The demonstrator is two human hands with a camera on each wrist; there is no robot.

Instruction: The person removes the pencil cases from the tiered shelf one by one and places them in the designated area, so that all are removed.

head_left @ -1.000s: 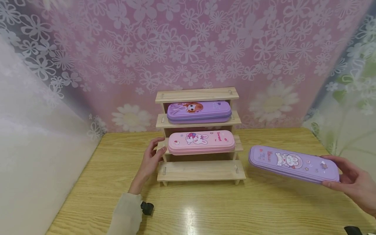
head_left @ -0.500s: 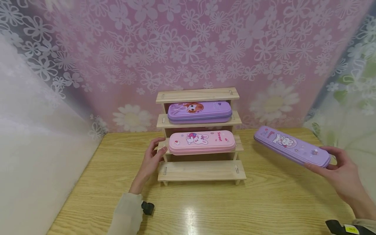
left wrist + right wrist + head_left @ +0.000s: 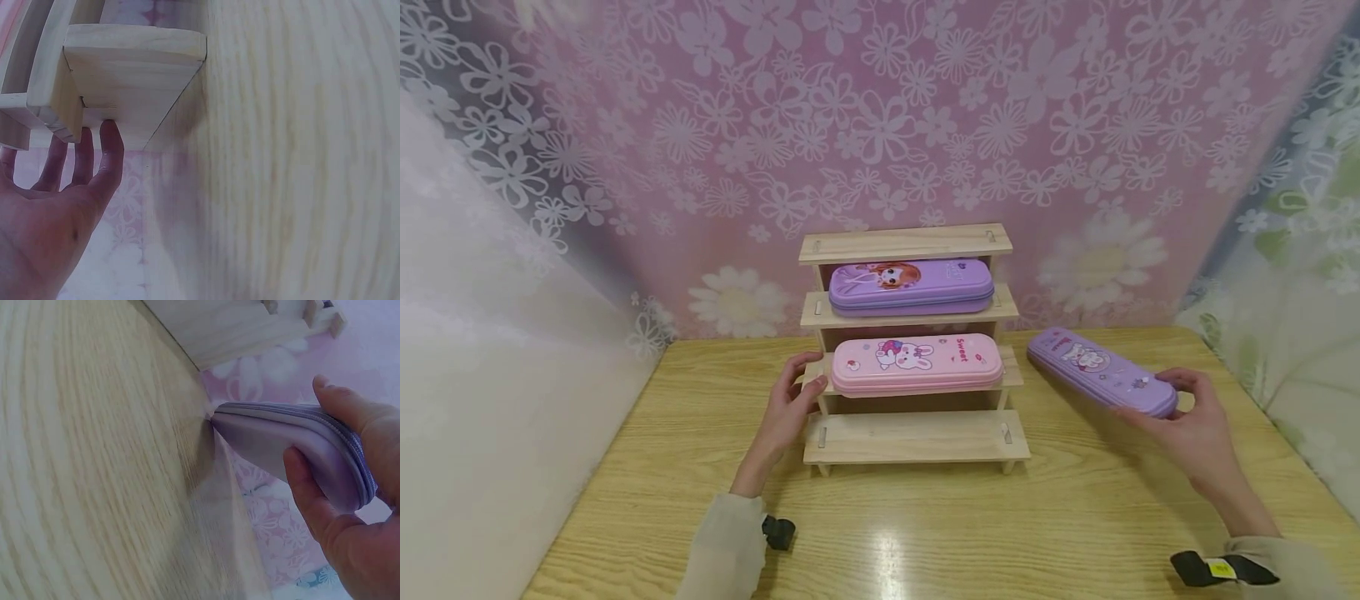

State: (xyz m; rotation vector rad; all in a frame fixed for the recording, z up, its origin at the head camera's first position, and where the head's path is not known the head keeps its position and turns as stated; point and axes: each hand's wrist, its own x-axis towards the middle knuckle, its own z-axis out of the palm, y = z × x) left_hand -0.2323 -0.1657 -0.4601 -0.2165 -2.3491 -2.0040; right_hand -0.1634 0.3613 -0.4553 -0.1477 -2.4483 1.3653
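A stepped wooden shelf [image 3: 917,437] stands on the table, with a pink bunny pencil case [image 3: 872,358] on one step. On the step above it lies a purple pencil case [image 3: 936,283] with a girl's picture. My left hand [image 3: 786,408] holds the shelf's left side, thumb near the pink case's end; in the left wrist view its bent fingers [image 3: 111,150] reach the side panel. Right of the shelf, my right hand [image 3: 1198,433] grips a lilac bunny pencil case [image 3: 1101,375] by its near end. That case [image 3: 262,434] slants with its far end toward the back left.
The shelf's top board [image 3: 906,243] and lowest step are bare. The wood-grain table [image 3: 962,533] reaches a pink floral backdrop [image 3: 880,125] behind the shelf. Pale sheets flank the table on both sides, the right sheet [image 3: 1300,333] with green leaves.
My right hand has carried the lilac case leftward, closer to the shelf, and its angle has turned to point farther back. The left hand and shelf have stayed put.
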